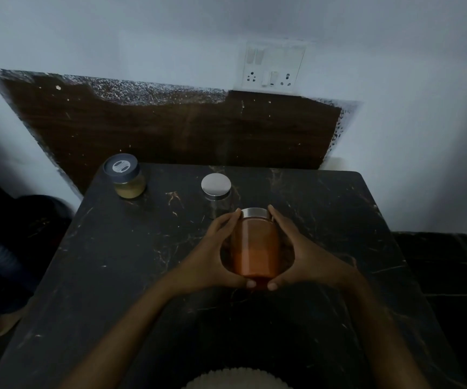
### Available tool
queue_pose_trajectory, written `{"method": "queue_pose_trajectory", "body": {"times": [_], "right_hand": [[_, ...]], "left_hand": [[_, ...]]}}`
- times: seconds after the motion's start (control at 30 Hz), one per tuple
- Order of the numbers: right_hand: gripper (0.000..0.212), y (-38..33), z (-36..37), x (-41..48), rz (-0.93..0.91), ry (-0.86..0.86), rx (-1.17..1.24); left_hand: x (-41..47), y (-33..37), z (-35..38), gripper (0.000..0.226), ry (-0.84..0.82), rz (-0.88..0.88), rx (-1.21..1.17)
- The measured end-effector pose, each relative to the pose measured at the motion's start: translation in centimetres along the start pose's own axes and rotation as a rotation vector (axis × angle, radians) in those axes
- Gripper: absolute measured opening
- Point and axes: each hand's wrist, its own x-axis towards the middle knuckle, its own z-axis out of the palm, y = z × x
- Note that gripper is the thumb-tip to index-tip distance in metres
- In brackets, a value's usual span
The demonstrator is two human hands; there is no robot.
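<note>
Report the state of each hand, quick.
Left hand: holds the orange jar, fingers and thumb curled round its left side.
Right hand: holds the same jar, curled round its right side.

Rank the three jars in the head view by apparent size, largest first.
1. orange jar: looks largest, but it is nearest the camera, so this is unsure.
2. dark-lidded jar: wider than the next.
3. silver-lidded clear jar: narrowest, though close to the second in height.

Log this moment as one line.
left grip: holds orange jar | right grip: holds orange jar | silver lid: on | behind on table: clear jar, yellow-filled jar
</note>
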Motion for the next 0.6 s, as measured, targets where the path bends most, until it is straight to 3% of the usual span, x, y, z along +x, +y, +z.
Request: {"method": "queue_pose_trajectory", "body": {"times": [0.23,0.43,0.6], "right_hand": [[0.126,-0.7,0.1,0.2,-0.051,0.074,-0.066],[0.129,-1.3,0.8,0.7,-0.105,0.099,-0.161],[0.131,-2.1,-0.6,-0.4,-0.093,0.035,-0.105]], "left_hand": [[-0.2,0.4,-0.7,0.126,-0.062,0.015,-0.007],[0.5,0.9,-0.2,0.13,0.015,0.052,0.13],[-0.2,1.0,-1.1,0.127,0.052,0.071,0.04]]}}
